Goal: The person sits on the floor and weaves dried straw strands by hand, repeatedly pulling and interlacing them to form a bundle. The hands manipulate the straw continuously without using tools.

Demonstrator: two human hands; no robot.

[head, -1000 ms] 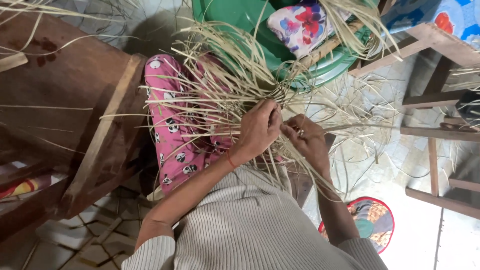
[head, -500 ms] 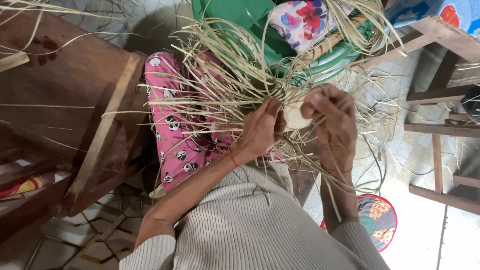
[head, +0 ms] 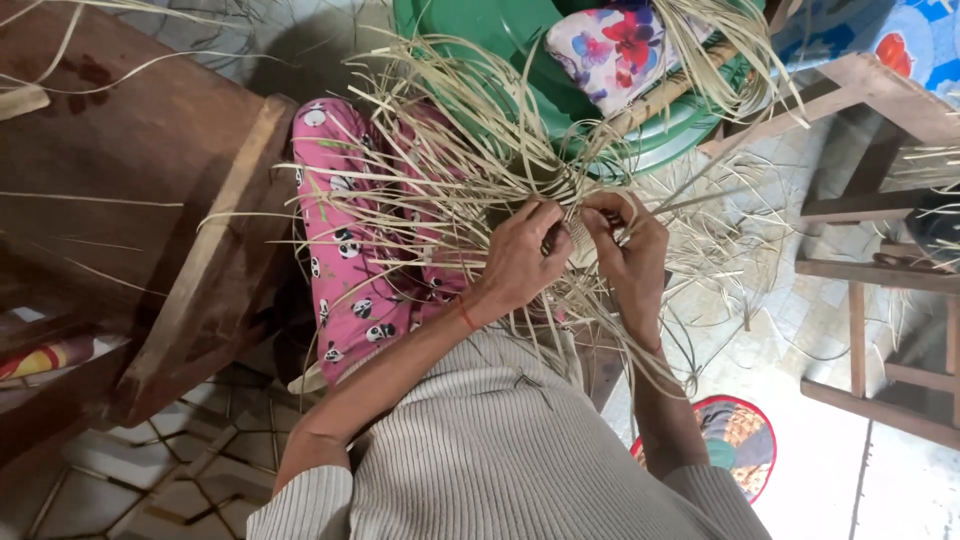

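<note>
Both hands met over the lap at the woven straw piece [head: 560, 215]. Left hand [head: 520, 262] and right hand [head: 625, 245] fingers pinched its strips. Green basin [head: 470, 40] lay at 12 o'clock.

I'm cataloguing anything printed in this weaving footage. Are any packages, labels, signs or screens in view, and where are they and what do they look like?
None in view: no package, label, sign or screen.
Nearest to print is patterned cloth only:
Floral cushion, in the green basin at top: white with red and purple flowers.
Round patchwork mat, on the floor at lower right: multicoloured, red edge.
</note>
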